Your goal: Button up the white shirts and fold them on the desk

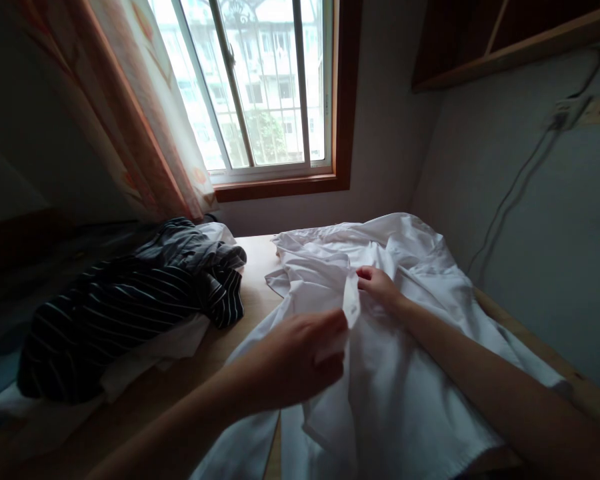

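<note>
A white shirt point(415, 333) lies spread over the right part of a wooden table point(260, 263), its cloth wrinkled and draping toward me. My left hand point(310, 357) is closed on the shirt's front edge strip, lifting it a little off the rest. Farther along the same strip, my right hand point(377, 285) pinches the cloth between thumb and fingers. The strip stretches between the two hands. The left fingertips are partly hidden behind the hand.
A heap of black striped clothes point(130, 293) with white cloth under it sits on the left. Behind the table are a window point(270, 93) and an orange patterned curtain point(145, 133). A cable point(507, 190) hangs from a wall socket point(567, 112), below a wooden shelf point(520, 57).
</note>
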`<action>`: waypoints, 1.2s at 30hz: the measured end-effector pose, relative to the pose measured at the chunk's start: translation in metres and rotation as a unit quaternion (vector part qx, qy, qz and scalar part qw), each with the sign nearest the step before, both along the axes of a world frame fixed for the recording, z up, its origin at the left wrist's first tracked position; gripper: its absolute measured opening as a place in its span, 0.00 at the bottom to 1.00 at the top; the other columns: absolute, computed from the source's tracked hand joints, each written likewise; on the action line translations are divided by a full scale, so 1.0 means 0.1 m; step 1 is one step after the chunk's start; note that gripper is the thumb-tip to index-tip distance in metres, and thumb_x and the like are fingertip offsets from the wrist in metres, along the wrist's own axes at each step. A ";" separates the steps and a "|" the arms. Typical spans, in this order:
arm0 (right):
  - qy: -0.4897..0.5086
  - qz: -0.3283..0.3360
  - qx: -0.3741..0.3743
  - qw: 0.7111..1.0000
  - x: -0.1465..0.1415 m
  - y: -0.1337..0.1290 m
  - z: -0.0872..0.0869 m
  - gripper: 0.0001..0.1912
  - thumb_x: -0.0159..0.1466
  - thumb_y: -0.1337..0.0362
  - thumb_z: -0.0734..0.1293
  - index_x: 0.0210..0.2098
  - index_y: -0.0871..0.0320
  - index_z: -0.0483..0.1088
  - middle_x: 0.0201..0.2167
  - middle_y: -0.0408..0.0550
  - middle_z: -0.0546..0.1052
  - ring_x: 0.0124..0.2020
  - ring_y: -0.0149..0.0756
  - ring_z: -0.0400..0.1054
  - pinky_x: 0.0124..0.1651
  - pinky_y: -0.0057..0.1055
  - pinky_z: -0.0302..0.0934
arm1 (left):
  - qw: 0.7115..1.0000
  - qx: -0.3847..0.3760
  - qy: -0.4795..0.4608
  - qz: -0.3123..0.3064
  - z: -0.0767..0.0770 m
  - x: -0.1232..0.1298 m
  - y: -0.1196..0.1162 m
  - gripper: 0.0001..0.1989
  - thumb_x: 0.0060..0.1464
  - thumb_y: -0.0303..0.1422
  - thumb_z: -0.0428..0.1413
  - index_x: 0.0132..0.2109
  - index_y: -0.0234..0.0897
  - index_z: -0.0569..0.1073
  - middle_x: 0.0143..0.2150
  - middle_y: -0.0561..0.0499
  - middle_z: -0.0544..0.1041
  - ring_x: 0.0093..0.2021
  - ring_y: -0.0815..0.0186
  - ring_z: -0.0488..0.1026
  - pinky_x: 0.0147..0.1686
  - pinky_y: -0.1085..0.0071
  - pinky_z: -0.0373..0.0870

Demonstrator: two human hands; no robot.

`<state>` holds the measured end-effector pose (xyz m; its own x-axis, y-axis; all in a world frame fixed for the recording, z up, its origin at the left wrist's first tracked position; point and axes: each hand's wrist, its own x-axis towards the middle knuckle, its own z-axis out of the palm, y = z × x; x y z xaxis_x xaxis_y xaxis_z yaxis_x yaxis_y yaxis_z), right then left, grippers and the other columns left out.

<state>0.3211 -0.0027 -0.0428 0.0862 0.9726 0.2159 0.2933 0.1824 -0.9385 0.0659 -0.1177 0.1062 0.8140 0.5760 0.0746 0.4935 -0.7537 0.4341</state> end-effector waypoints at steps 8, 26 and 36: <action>0.122 -0.009 -0.053 0.991 -0.05 -0.10 0.17 0.27 0.61 0.38 0.61 0.39 0.57 0.71 0.33 0.49 0.75 0.35 0.37 0.71 0.37 0.32 0.67 | 0.961 -0.075 0.008 -0.265 -0.35 0.23 -0.28 0.29 0.62 0.41 0.54 0.66 0.36 0.61 0.63 0.41 0.69 0.62 0.58 0.66 0.61 0.64 0.62; -0.364 -0.073 0.081 0.925 -0.12 -0.11 0.08 0.11 0.65 0.65 0.60 0.32 0.58 0.73 0.34 0.51 0.77 0.38 0.37 0.70 0.42 0.29 0.59 | 0.894 0.023 0.386 0.228 -0.23 -0.36 0.67 0.15 0.50 0.42 0.60 0.33 0.33 0.79 0.36 0.36 0.80 0.40 0.49 0.77 0.38 0.65 0.69; -0.441 -0.104 0.076 0.888 -0.11 -0.06 0.03 0.11 0.66 0.68 0.58 0.31 0.60 0.71 0.34 0.52 0.77 0.38 0.37 0.69 0.43 0.29 0.56 | 0.886 0.131 0.287 0.341 0.26 -0.58 0.90 0.19 0.62 0.40 0.43 0.45 0.35 0.74 0.45 0.38 0.78 0.41 0.53 0.76 0.41 0.63 0.69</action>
<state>0.3097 -0.0092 -0.0396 -0.0075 0.9093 0.4161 0.9442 0.1434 -0.2964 0.0078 -0.0279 0.1326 0.2313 0.9722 -0.0358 0.9551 -0.2339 -0.1819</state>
